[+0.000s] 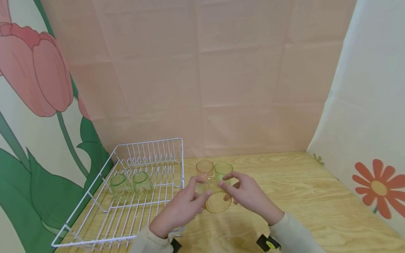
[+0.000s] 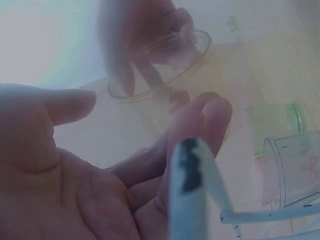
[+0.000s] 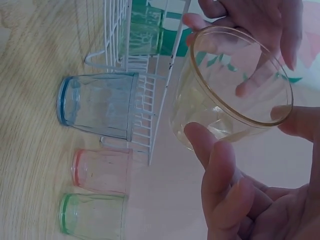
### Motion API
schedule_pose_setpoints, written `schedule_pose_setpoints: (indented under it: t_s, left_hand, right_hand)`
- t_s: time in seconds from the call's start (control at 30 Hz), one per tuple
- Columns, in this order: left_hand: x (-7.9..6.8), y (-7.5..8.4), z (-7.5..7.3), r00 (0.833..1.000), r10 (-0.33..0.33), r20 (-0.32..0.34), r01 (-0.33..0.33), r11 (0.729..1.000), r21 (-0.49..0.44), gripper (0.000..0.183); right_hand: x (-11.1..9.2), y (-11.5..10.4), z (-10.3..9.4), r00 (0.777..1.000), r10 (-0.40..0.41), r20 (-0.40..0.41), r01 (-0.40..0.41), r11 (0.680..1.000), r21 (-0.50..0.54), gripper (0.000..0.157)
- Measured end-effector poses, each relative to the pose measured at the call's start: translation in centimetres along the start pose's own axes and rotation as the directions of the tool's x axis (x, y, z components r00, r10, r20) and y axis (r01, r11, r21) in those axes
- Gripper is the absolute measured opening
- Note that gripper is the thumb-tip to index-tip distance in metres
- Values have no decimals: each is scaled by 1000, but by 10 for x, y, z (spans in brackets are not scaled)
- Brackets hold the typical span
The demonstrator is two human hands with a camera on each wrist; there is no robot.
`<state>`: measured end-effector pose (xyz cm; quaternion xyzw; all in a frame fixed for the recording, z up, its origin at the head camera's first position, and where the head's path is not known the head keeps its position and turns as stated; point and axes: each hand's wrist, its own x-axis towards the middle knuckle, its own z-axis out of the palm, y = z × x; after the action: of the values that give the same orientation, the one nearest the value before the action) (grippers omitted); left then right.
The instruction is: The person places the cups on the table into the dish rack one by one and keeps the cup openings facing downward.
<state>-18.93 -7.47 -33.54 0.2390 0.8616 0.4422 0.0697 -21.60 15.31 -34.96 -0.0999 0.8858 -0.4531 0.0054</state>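
A clear glass tumbler with a yellow tint (image 1: 218, 204) is held tilted above the table, its mouth toward me. My right hand (image 1: 251, 193) grips it, with the thumb at the rim and the fingers against the side in the right wrist view. Across from it, my left hand (image 1: 181, 207) has its fingers spread at the tumbler's other side. The left thumb stands apart from the glass in the left wrist view. Behind the hands stand a pink tumbler (image 1: 204, 169) and a green tumbler (image 1: 223, 169). A blue tumbler (image 3: 97, 105) stands near them, seen in the right wrist view.
At the left, a white wire dish rack (image 1: 118, 239) stands on the wooden table (image 1: 284, 182). Two green tumblers, one on the left (image 1: 119, 188) and one on the right (image 1: 143, 186), sit inside it. A beige sheet (image 1: 221, 77) hangs behind the table.
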Motion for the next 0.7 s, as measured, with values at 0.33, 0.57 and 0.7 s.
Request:
schedule_pose_setpoints:
  t_s: [0.33,0.57,0.7]
  left_hand:
    - [1,-3,0,997,-65,-40,64,997,-40,67]
    - [2,-6,-1,997,-75,-21,73,993,-88,73]
    - [3,-7,-1,997,-73,-3,72,993,-93,75]
  right_hand:
    - [-1,0,-1,997,-57,57,57,998,16,55]
    - [1,5,-5,987,-75,144,60,993,105,55]
    - [2,7,-7,982,-68,176,45,990,130,54]
